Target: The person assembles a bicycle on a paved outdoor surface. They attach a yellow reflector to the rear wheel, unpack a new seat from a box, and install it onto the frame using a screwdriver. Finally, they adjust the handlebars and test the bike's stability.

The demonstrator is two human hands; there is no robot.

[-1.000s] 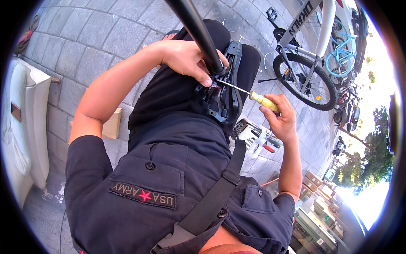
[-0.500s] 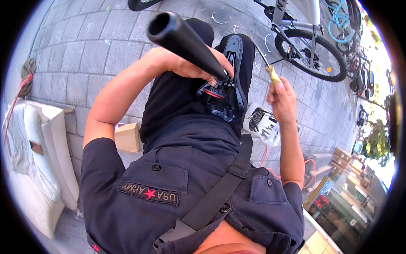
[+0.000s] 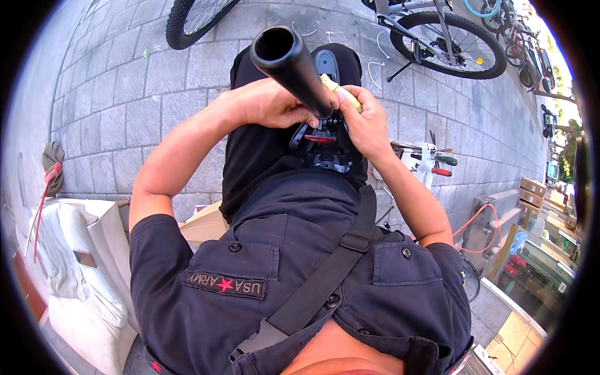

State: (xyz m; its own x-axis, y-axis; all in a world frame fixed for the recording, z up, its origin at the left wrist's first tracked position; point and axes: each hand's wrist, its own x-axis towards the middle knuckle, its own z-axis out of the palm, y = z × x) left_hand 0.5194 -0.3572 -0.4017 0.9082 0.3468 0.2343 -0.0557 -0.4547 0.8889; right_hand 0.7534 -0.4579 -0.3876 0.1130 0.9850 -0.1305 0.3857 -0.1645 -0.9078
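A bicycle saddle (image 3: pixel 325 156) rests upside down on my lap, its nose pointing away from me. A black seatpost (image 3: pixel 289 69) rises from its underside and tilts toward the upper left, with its open tube end up. My left hand (image 3: pixel 272 106) is closed round the post's lower end, close to the clamp. My right hand (image 3: pixel 365 122) grips a screwdriver (image 3: pixel 350 99) by its yellowish handle, right beside the clamp. The shaft and tip are hidden behind the hands and saddle. A red strip (image 3: pixel 321 138) shows on the saddle's underside.
A white tool holder (image 3: pixel 427 164) with several tools stands on the paving to my right. A cardboard box (image 3: pixel 206 225) sits by my left hip, and a cloth-draped white seat (image 3: pixel 81 269) is farther left. A parked bicycle's wheel (image 3: pixel 450 47) stands ahead on the right.
My right hand has brought the screwdriver from out at the right to the seatpost clamp. The seatpost and left hand have shifted slightly right. My view has tilted a little.
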